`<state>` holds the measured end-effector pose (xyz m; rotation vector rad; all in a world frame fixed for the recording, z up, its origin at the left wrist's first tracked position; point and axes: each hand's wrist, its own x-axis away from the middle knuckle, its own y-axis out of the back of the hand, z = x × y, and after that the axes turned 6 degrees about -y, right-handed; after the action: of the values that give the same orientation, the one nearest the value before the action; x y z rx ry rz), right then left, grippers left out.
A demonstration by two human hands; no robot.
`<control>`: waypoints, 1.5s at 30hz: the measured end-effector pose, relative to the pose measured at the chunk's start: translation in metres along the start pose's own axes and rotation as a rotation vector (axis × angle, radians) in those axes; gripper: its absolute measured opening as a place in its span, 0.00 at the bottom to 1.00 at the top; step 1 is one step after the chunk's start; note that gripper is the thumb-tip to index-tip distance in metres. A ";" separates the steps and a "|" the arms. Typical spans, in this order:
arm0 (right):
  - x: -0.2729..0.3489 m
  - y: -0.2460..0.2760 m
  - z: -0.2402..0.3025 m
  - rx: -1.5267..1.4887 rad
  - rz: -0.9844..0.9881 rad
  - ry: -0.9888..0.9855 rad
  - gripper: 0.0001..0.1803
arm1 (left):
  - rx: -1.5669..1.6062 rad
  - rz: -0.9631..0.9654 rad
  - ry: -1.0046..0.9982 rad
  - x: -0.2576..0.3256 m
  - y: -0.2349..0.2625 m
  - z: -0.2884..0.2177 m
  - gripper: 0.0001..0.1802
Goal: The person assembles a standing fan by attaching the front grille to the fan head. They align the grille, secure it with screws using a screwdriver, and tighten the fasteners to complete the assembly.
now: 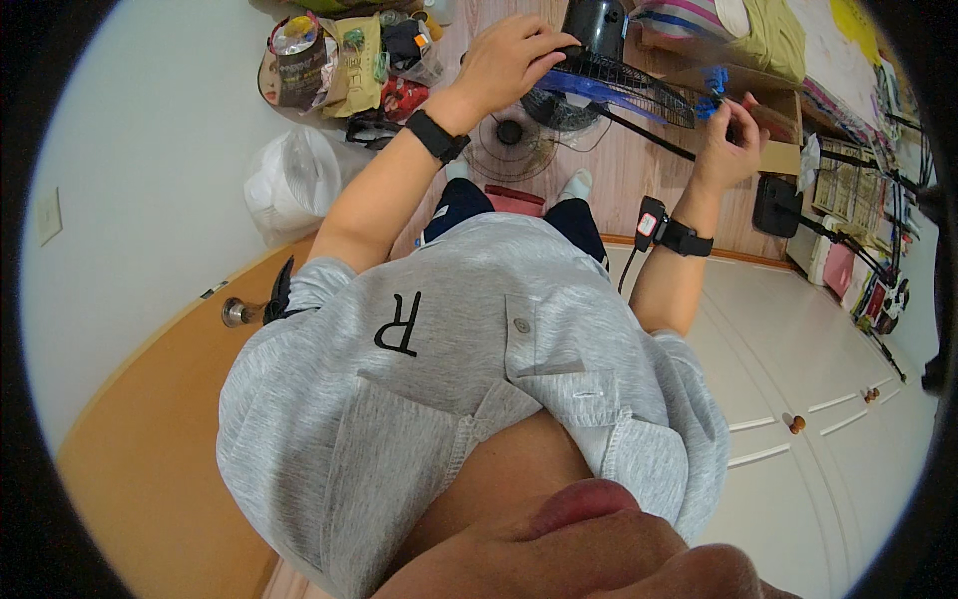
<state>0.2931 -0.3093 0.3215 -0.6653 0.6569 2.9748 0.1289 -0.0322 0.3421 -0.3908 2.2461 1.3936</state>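
Observation:
A black wire fan grille with blue blades behind it (639,92) is tilted in front of me, on a black fan body (597,22). My left hand (511,62) grips the grille's left rim, fingers curled over the wire. My right hand (728,135) is closed around the grille's right edge beside a blue clip (711,100). Both wrists wear black bands. A second round grille (511,148) lies flat on the wooden floor below my left forearm. My grey shirt fills the lower middle of the view.
A pile of bags and packets (344,65) sits on the floor at the upper left, with a white plastic bag (294,185) below it. A cardboard box (768,115) and cluttered shelves (858,190) are on the right. A wooden door (160,419) stands left, white cabinet doors (798,399) right.

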 end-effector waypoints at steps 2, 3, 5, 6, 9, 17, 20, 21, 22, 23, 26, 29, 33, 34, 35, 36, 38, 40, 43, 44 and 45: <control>0.004 0.005 0.001 -0.044 -0.156 -0.030 0.07 | -0.007 0.004 0.002 0.000 0.004 -0.002 0.14; 0.007 0.008 0.004 -0.118 -0.158 -0.062 0.06 | -0.015 0.009 0.008 0.000 0.006 -0.003 0.14; 0.010 0.009 0.016 -0.109 -0.119 -0.026 0.06 | -0.022 0.006 0.016 0.000 0.008 -0.006 0.13; 0.010 0.009 0.024 -0.098 -0.102 -0.016 0.06 | -0.020 -0.002 0.017 0.000 0.009 -0.007 0.13; 0.018 0.007 0.049 -0.242 0.086 -0.104 0.06 | -0.011 -0.027 -0.012 -0.003 0.008 -0.013 0.13; 0.025 -0.016 0.075 -0.140 0.255 0.182 0.09 | 0.056 -0.016 -0.055 -0.013 0.008 -0.030 0.13; 0.030 -0.019 0.076 -0.142 0.273 0.176 0.09 | 0.083 -0.008 -0.063 -0.013 0.006 -0.033 0.13; 0.031 -0.020 0.076 -0.154 0.273 0.157 0.09 | 0.088 0.002 -0.060 -0.013 0.006 -0.034 0.14; 0.031 -0.020 0.075 -0.167 0.273 0.138 0.09 | 0.094 0.013 -0.058 -0.013 0.004 -0.035 0.14; 0.032 -0.020 0.075 -0.172 0.274 0.132 0.09 | 0.099 0.015 -0.051 -0.012 0.004 -0.036 0.14; 0.030 -0.019 0.074 -0.181 0.278 0.123 0.09 | 0.117 0.016 -0.035 -0.010 0.003 -0.038 0.14; 0.028 -0.018 0.073 -0.179 0.285 0.134 0.09 | 0.135 0.013 -0.028 -0.011 0.002 -0.040 0.14; 0.028 -0.016 0.073 -0.168 0.299 0.141 0.09 | 0.146 0.009 -0.020 -0.013 0.002 -0.042 0.14; 0.028 -0.016 0.074 -0.159 0.303 0.140 0.09 | 0.149 0.011 -0.018 -0.013 0.002 -0.042 0.14; 0.028 -0.016 0.074 -0.156 0.297 0.152 0.09 | 0.149 0.012 -0.020 -0.013 0.002 -0.042 0.14; 0.028 -0.016 0.075 -0.145 0.293 0.165 0.09 | 0.148 0.013 -0.023 -0.013 0.002 -0.042 0.14; 0.027 -0.016 0.076 -0.133 0.291 0.180 0.09 | 0.149 0.019 -0.020 -0.013 0.001 -0.042 0.14; 0.027 -0.016 0.077 -0.126 0.298 0.184 0.09 | 0.149 0.032 -0.011 -0.013 0.000 -0.042 0.14; 0.026 -0.014 0.077 -0.130 0.315 0.160 0.09 | 0.154 0.041 -0.012 -0.013 0.000 -0.042 0.14; 0.025 -0.014 0.077 -0.132 0.329 0.160 0.09 | 0.158 0.045 -0.012 -0.013 0.000 -0.041 0.14; 0.024 -0.013 0.077 -0.134 0.343 0.160 0.09 | 0.160 0.054 -0.011 -0.013 0.000 -0.041 0.14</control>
<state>0.2414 -0.2677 0.3694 -0.8906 0.6430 3.3313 0.1300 -0.0690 0.3644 -0.2702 2.3549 1.2277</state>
